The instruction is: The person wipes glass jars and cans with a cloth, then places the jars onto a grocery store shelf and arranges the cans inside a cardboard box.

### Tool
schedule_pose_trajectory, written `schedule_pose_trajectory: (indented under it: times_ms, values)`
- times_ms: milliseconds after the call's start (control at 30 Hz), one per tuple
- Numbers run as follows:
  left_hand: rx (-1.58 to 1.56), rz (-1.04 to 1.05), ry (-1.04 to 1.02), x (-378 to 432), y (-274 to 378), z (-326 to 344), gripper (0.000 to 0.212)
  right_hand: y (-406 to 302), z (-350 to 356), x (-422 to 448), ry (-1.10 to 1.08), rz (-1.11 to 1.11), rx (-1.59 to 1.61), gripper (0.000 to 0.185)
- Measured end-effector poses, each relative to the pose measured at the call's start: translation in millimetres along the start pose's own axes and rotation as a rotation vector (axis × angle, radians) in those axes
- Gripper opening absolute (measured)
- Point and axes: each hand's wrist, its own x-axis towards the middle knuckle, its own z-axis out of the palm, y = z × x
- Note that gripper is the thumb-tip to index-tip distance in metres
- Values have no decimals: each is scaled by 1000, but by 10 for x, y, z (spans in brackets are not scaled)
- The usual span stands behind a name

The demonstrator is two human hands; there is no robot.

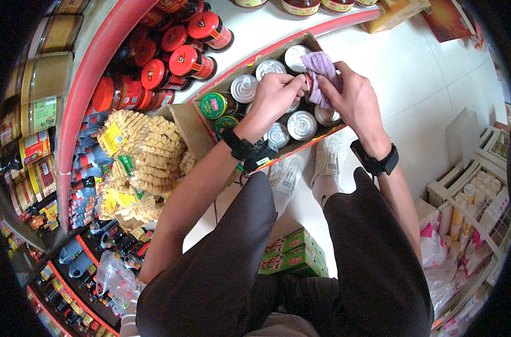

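A cardboard box [184,122] of cans is in front of me, above my shoes. My right hand [356,97] grips a purple cloth [321,71] over the box's right part. Close beside it, my left hand [276,97] pinches a red-edged item [309,83], mostly hidden between the fingers and the cloth; it may be a can. Silver pull-tab can lids face up around both hands, among them one can [302,125] below and another can [244,88] to the left. A green-lidded jar [213,105] stands in the box's left end.
Red-lidded jars [186,60] crowd a white shelf with a red rim [85,80]. Bagged dried noodles [146,147] lie left of the box. Green cartons [295,255] are on the floor between my legs. A rack of packages [470,206] stands at right.
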Motion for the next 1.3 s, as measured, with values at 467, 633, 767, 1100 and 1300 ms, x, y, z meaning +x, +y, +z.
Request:
schedule_pose_trajectory:
  times_ms: [467,633,767,1100,1300]
  values:
    - [175,65,83,15,39,-7,32,11,29,8,10,7,-8,36]
    - [258,74,104,-30,93,3,34,7,-5,11,-9,43,21,36]
    - [309,68,23,-40,130,-2,33,13,10,11,0,32,7,35]
    - [60,-38,-43,-71,122,-22,32,-17,-4,7,-3,12,-10,35]
    - [17,-81,-50,-111,177,-11,31,11,11,-7,2,-9,-14,36]
